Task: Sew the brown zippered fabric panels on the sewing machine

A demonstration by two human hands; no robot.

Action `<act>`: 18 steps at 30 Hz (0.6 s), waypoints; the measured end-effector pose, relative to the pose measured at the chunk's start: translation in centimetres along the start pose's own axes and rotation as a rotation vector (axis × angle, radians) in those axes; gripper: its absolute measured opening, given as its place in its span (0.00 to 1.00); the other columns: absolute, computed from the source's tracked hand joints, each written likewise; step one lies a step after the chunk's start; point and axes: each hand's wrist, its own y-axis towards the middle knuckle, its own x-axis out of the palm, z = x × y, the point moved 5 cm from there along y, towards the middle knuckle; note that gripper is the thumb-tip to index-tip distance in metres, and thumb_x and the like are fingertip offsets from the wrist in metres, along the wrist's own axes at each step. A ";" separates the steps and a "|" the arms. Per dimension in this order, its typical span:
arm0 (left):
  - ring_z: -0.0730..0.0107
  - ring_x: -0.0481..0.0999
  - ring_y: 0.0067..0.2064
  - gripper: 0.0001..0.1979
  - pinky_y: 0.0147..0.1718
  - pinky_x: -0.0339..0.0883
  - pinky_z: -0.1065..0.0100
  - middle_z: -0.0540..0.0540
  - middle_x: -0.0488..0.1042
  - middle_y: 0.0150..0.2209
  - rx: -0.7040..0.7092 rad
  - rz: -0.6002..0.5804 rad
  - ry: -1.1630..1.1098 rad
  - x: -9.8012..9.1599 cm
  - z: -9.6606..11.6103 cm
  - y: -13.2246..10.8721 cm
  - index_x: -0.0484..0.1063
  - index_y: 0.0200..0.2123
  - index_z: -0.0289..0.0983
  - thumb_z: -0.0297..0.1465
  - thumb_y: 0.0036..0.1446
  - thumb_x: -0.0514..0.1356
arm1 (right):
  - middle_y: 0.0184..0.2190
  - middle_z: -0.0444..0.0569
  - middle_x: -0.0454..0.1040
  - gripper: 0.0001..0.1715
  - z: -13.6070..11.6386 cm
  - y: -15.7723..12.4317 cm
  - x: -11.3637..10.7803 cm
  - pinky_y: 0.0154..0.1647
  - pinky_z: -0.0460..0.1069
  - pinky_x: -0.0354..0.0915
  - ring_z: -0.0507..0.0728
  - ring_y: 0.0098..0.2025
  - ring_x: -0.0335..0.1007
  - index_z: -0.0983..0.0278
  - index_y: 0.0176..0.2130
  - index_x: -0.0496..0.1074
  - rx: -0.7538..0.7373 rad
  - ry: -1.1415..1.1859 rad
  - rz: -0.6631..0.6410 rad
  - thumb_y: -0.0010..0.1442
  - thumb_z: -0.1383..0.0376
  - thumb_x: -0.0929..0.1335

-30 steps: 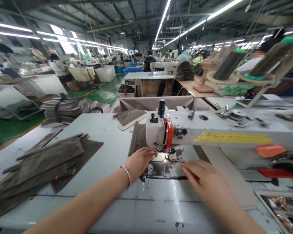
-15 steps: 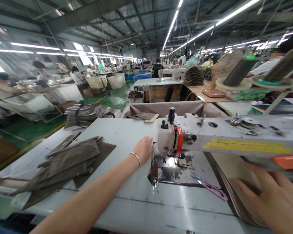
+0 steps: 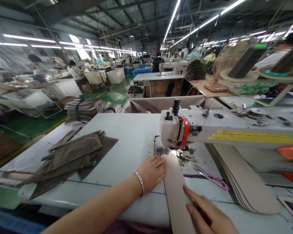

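A beige strip with a rounded end point(image 3: 176, 185) lies on the sewing machine table, its far end by the needle area of the sewing machine point(image 3: 172, 126). My left hand point(image 3: 155, 172), wearing a bracelet, holds the strip's far left edge with its fingers close together. At the strip's right edge, nearer to me, my right hand point(image 3: 207, 213) grips it with bent fingers. To the right, a stack of similar beige strips point(image 3: 251, 182) lies partly under the machine arm. Pink-handled thread snips point(image 3: 213, 179) rest between that stack and the needle plate.
Dark brown sewn pieces point(image 3: 73, 159) are piled on the table's left. Behind them sits a tied bundle of panels point(image 3: 84, 109). A fabric-lined bin point(image 3: 146, 104) stands beyond the table. Thread cones point(image 3: 247, 61) and a fan point(image 3: 222, 71) are at back right; people work farther off.
My right hand has come left from the stack, and a beige strip now lies before the needle. My left hand has drawn back toward me onto it. Pieces on the bin's edge are gone.
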 end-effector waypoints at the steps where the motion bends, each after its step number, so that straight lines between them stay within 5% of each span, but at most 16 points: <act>1: 0.58 0.65 0.60 0.20 0.61 0.60 0.54 0.39 0.68 0.57 -0.004 -0.008 0.005 0.2 -0.2 0.0 0.64 0.57 0.34 0.35 0.65 0.55 | 0.52 0.48 0.74 0.25 -0.2 0.5 0.0 0.50 0.49 0.70 0.57 0.51 0.72 0.58 0.59 0.67 -0.008 -0.023 -0.001 0.64 0.57 0.63; 6: 0.56 0.58 0.65 0.23 0.65 0.52 0.50 0.37 0.61 0.63 -0.054 -0.042 0.004 0.9 -1.0 0.1 0.62 0.60 0.33 0.36 0.65 0.54 | 0.53 0.49 0.72 0.24 -1.5 2.0 -0.2 0.52 0.51 0.69 0.58 0.53 0.71 0.61 0.59 0.68 -0.007 -0.090 -0.010 0.65 0.60 0.61; 18: 0.57 0.56 0.67 0.22 0.65 0.52 0.49 0.37 0.59 0.64 -0.090 0.003 -0.044 1.0 -1.7 0.4 0.61 0.60 0.35 0.35 0.64 0.54 | 0.53 0.48 0.73 0.24 -1.9 3.2 0.2 0.50 0.54 0.71 0.59 0.52 0.72 0.58 0.59 0.67 -0.014 -0.103 0.019 0.65 0.61 0.61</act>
